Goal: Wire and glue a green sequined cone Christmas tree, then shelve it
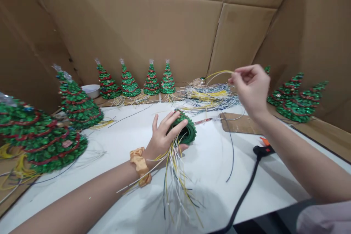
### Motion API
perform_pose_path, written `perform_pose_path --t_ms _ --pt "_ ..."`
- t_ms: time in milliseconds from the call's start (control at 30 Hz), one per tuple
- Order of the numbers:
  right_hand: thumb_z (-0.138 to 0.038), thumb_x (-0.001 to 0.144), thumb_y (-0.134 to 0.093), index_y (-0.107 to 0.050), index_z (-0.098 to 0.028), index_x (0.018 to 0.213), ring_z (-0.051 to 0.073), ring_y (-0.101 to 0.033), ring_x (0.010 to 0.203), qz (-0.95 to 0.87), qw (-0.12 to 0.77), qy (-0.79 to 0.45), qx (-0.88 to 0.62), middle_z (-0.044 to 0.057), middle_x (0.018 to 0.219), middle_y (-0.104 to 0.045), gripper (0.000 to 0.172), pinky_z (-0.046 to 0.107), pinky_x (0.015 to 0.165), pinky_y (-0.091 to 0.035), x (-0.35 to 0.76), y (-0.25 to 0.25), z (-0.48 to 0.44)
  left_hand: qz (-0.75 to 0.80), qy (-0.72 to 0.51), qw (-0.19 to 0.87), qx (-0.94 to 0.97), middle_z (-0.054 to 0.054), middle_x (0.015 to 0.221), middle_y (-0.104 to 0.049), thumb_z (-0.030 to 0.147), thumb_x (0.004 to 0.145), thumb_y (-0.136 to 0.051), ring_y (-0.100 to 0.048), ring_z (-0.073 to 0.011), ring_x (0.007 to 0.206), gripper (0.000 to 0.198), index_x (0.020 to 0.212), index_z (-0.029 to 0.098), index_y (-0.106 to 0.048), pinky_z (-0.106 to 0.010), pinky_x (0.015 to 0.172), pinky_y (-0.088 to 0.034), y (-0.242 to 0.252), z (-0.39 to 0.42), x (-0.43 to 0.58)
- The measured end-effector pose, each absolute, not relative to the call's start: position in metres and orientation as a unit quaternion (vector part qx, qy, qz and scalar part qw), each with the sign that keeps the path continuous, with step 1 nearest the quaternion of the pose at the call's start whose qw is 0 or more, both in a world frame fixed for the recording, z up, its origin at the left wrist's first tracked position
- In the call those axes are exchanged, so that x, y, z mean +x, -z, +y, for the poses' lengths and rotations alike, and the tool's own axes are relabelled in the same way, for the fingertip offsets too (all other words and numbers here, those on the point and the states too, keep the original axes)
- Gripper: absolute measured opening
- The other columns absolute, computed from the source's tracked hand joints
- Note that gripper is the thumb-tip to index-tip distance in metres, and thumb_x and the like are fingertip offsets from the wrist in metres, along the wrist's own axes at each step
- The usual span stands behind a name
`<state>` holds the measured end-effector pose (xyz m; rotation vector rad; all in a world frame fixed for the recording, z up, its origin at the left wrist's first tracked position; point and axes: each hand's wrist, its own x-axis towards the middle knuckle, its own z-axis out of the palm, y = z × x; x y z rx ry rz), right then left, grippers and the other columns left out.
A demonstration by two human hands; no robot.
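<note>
My left hand (164,137), with an orange scrunchie (141,166) on its wrist, is wrapped round a small green Christmas tree (189,131) that lies on its side, its hollow base facing me. Yellow, white and dark wires (177,168) spill from that base over the white table. Raised at the right, my right hand (251,86) pinches the ends of thin yellow and white wires (219,73). Those wires curve leftward above a big coiled bundle of wires (208,97). The far part of the held tree is hidden by my left hand.
Decorated trees (127,80) stand along the back, more at the left (79,102) and right (296,98). A white bowl (91,90) sits behind. A brown board (241,123) and a black-corded tool (263,150) lie at the right. Cardboard walls (175,33) surround the white table (126,124).
</note>
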<state>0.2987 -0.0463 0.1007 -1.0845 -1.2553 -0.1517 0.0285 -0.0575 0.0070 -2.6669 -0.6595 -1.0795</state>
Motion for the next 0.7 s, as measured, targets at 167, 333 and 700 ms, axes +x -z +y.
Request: perform_pose_path --t_ms 167,333,700 --pt "-0.028 0.079 -0.052 -0.055 -0.016 0.088 0.023 -0.058 0.080 -0.739 0.327 0.121 -0.576 0.011 0.088 -0.060 0.015 0.039 0.071 -0.047 0.319 -0.050 -0.057 -0.222 0.392 0.036 -0.892 -0.018 0.139 -0.031 0.046 0.084 -0.048 -0.029 -0.0270 0.129 0.066 0.137 0.020 -0.021 -0.048 0.106 -0.022 -0.005 -0.053 0.029" --pt "-0.046 0.081 -0.047 -0.056 -0.018 0.101 0.026 -0.058 0.086 -0.710 0.239 0.109 -0.654 0.012 0.096 -0.060 0.037 0.037 0.069 -0.045 0.338 -0.034 -0.119 -0.239 0.406 -0.036 -0.881 -0.012 0.141 -0.030 0.034 0.085 -0.051 -0.031 -0.0253 0.129 0.060 0.137 0.024 -0.023 -0.043 0.105 -0.032 -0.007 -0.052 0.029" --pt "-0.058 0.077 -0.039 -0.062 -0.023 0.104 0.024 -0.058 0.052 -0.516 0.221 -0.119 -0.819 0.000 0.046 -0.055 0.050 0.036 0.058 -0.043 0.371 0.003 -0.196 -0.234 0.421 -0.019 -0.876 -0.009 0.132 -0.043 0.028 0.085 -0.052 -0.042 -0.0208 0.121 0.049 0.131 0.024 -0.037 -0.036 0.103 -0.036 -0.008 -0.046 0.031"
